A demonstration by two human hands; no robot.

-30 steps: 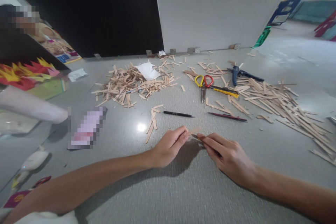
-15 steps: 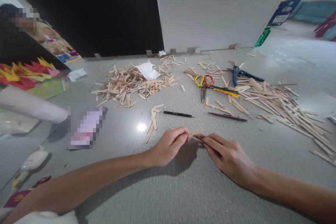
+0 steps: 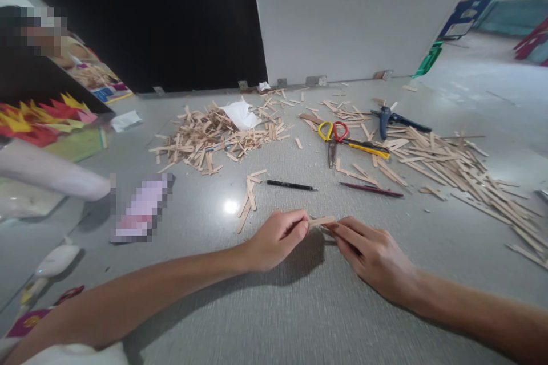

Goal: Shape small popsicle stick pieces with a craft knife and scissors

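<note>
Between my two hands is a short flat wooden stick (image 3: pixel 322 220). My left hand (image 3: pixel 280 238) pinches its left end between thumb and fingertips. My right hand (image 3: pixel 371 251) is closed, its fingertips at the stick's right end and gripping a thin piece that points left below it; most of that piece is hidden. A black pen (image 3: pixel 291 185) lies just beyond my hands, with a dark red pen (image 3: pixel 370 189) to its right. A few joined sticks (image 3: pixel 250 193) rest beyond my left wrist.
Farther back are a pile of stick pieces (image 3: pixel 201 140), scissors (image 3: pixel 332 140), a yellow cutter (image 3: pixel 368 150), a blue tool (image 3: pixel 384 122) and long sticks (image 3: pixel 466 174) at right. A black and white board (image 3: pixel 342 17) stands behind. Another person (image 3: pixel 75 50) is at far left.
The stick in my left hand has turned slightly, and more of its length shows between my hands. Both hands have hardly moved.
</note>
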